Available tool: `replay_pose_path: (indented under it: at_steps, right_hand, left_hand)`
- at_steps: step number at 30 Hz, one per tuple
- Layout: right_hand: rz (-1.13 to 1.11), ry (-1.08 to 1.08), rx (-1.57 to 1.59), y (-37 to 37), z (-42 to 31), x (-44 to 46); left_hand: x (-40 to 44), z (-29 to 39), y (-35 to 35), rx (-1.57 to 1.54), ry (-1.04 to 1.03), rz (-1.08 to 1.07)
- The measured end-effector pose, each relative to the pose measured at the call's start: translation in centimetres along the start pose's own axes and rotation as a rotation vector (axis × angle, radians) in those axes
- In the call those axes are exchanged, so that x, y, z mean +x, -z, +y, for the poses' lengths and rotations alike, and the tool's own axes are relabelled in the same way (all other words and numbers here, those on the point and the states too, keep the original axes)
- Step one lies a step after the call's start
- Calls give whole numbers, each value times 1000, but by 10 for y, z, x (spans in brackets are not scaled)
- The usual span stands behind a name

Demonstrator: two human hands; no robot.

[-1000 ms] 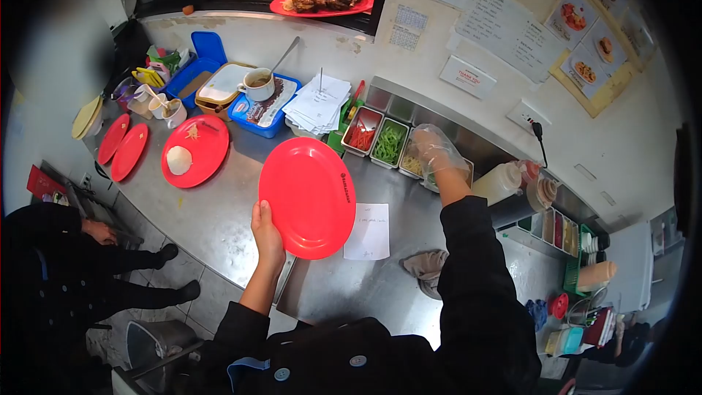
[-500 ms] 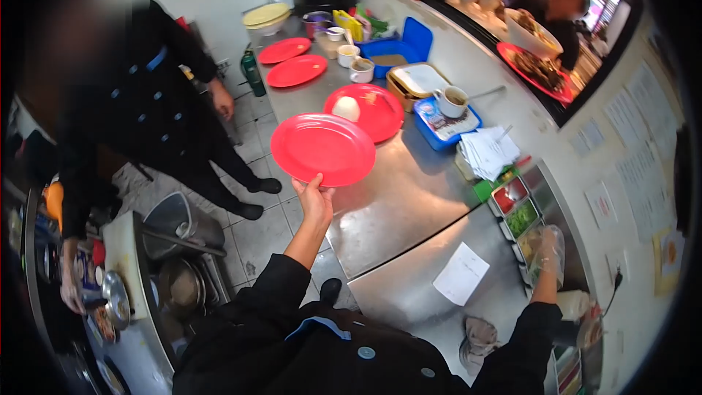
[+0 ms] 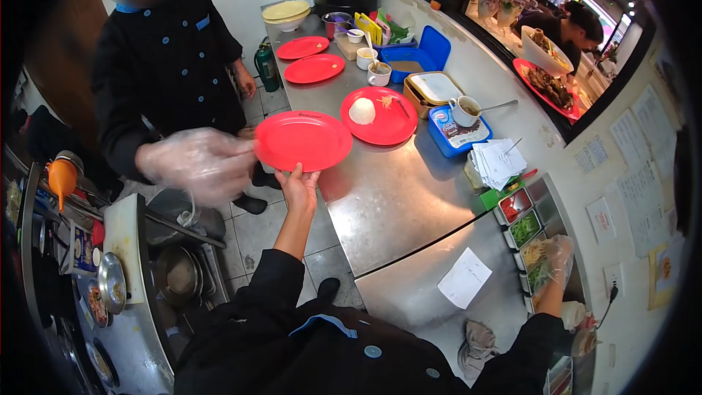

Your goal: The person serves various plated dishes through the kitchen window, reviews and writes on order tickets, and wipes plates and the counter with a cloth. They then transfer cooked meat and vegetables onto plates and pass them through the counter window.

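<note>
My left hand point(image 3: 298, 189) grips the near rim of a red oval plate point(image 3: 303, 143), thumb on top, holding it tilted and bare beside the steel counter. A co-worker's gloved hand point(image 3: 201, 164), smeared by motion, is at the plate's left edge; whether it touches I cannot tell. In a clear plastic glove, my right hand point(image 3: 558, 254) is over the row of topping bins, beside one with pale yellow shreds point(image 3: 536, 251); its fingertips are hard to make out. Nearby bins hold chopped greens point(image 3: 525, 230) and diced red pieces point(image 3: 516, 205).
On the counter point(image 3: 395, 197), another red plate point(image 3: 398, 123) carries a rice mound point(image 3: 362, 110). Behind are cups, a blue tub point(image 3: 459, 132) and paper slips point(image 3: 497, 161). A written slip point(image 3: 465, 278) and cloth point(image 3: 477, 345) lie nearer. The co-worker point(image 3: 175, 58) stands left.
The co-worker has turned toward me, and their gloved hand has come up to the plate's left side. My left hand still holds the plate; my right hand stays at the bins.
</note>
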State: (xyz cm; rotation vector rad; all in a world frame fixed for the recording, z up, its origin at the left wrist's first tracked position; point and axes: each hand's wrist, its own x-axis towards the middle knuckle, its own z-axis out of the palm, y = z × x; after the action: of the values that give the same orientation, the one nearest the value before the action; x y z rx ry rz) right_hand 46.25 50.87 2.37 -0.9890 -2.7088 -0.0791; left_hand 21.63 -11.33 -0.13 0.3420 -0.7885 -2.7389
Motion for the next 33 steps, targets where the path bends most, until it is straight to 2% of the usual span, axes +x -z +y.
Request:
replay_pose_path:
  at_steps: [2,4,5,7,10,15,17,18,20,21,22,24,26,28,30,33]
  right_hand:
    - [47,50,-6,3,1,-1]
    - [87,73,-21,-3,5,-1]
    - [124,100,-33,-6,7,-1]
    - [94,37,-26,-2,3,-3]
    - [79,-28,30,8,-4,-7]
    - [180,19,-6,34,-10,-13]
    - [341,-38,93,50,-11,-14]
    - [345,-49,89,73,-24,-17]
    - [72,-105,507,128,-57,-26]
    - [166,-33,646,128,-51,-23]
    - [264,39,779,130,-43,-20]
    - [184,38,609,170,-69,-7]
    - [71,109,964,226,-128,-34]
    - [177,121,1250,246,-172,-53]
    - [-143,209,1232,252,-172,-40]
    - [-239,151,1343,258,-204,-54]
  left_hand:
    - [13,-2,16,-5,-4,-1]
    - [40,-9,51,-527,236,-401]
    - [34,-9,43,-528,240,-401]
    - [14,-4,17,13,-60,-33]
    - [1,7,0,43,21,39]
    - [-2,7,-2,61,14,-92]
    - [-3,8,-3,72,15,-156]
    - [-5,10,-2,142,35,-182]
    - [-11,13,-3,266,84,-225]
    - [-18,17,-7,266,104,-244]
    - [-26,20,-11,324,202,-324]
    - [-52,25,-33,404,367,-444]
    - [-75,19,-48,412,511,-542]
    - [-96,10,-60,411,696,-654]
    - [-116,5,-76,428,808,-719]
    - [-144,5,-98,443,935,-768]
